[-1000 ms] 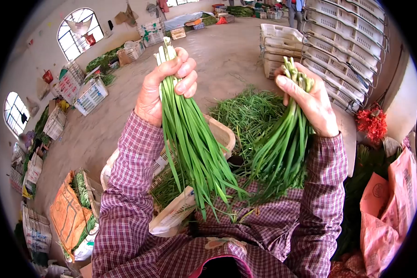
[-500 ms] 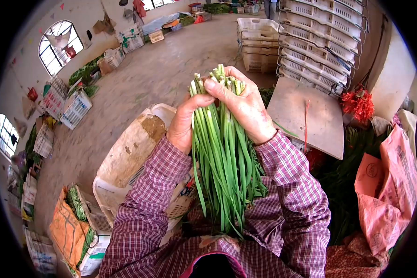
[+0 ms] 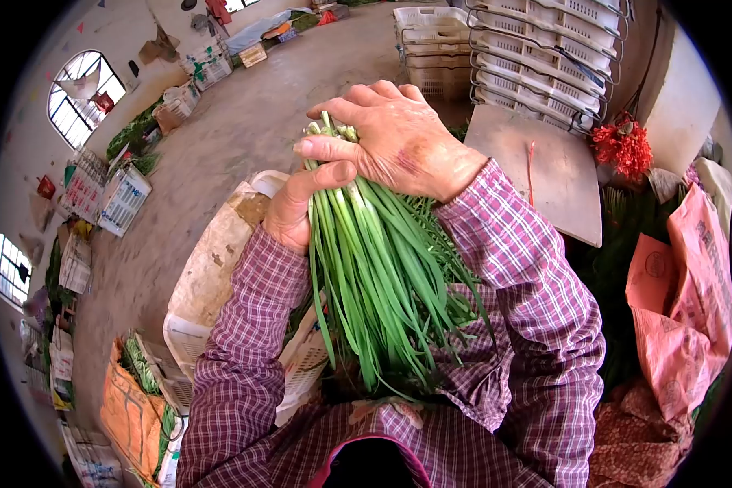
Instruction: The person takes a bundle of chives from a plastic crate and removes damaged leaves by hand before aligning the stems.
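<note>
A single thick bunch of long green stalks [image 3: 374,268] hangs between my hands, its pale cut ends at the top and its leaves trailing toward my lap. My left hand [image 3: 297,203] is wrapped round the upper left side of the bunch, thumb across the front. Over the top lies my right hand [image 3: 398,142], its thumb across the front of the stalks and its fingers over the cut ends. Both thumbs touch near the pale ends. The fingers of my left hand are mostly hidden behind the stalks.
A board [image 3: 545,167] with a red tie [image 3: 531,172] lies to the right, near a bundle of red ties [image 3: 624,148]. Stacked crates [image 3: 537,61] stand behind. A pink sack [image 3: 683,309] is at right, a pale crate [image 3: 189,333] at left, an orange sack [image 3: 134,415] lower left.
Two separate bunches have come together into one. My right hand has shifted over the cut ends, and the bunch has moved slightly left since half a second ago.
</note>
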The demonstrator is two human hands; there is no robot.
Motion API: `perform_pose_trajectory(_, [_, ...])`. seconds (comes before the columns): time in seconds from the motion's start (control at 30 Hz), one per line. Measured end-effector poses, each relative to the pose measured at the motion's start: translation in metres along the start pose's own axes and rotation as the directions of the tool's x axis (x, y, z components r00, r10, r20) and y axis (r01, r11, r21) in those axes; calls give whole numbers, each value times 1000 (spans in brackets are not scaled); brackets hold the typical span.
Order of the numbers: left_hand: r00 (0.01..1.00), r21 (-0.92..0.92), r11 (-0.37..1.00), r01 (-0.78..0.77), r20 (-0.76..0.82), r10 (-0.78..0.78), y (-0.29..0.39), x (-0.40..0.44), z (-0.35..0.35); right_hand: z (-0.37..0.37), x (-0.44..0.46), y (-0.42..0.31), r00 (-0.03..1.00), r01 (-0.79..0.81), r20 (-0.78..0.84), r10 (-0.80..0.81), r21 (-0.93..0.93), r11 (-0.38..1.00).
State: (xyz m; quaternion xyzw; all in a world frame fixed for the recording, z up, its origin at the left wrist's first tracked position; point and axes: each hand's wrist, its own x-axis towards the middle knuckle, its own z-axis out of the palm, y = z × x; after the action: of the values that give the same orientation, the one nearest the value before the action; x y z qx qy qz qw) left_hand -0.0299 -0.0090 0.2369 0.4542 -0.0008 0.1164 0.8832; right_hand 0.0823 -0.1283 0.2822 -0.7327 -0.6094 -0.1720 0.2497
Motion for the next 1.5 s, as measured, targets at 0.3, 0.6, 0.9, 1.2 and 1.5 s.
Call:
perform_pose_trajectory(0.3, [981,37,984,-174,98,170,47,28,8,28,5,15,995,-13,-34,96,893,450])
perform_pose_trajectory(0.6, [858,193,843,-502,-16,514,149,45,-47,102,-104,85,873,-473,390,294,523,709])
perform_pose_trajectory(0.9, [799,368,761,-534,-76,597,163,50,-48,62,-104,90,878,-313,-241,414,367,876])
perform_pose_trajectory(1.2, [804,488,705,-514,-13,595,140,62,-20,46,9,-27,942,32,-316,113,419,907])
perform_pose_trajectory(1.5, [803,661,567,-491,91,589,131,56,-24,12,12,-10,925,61,-379,-19,101,993])
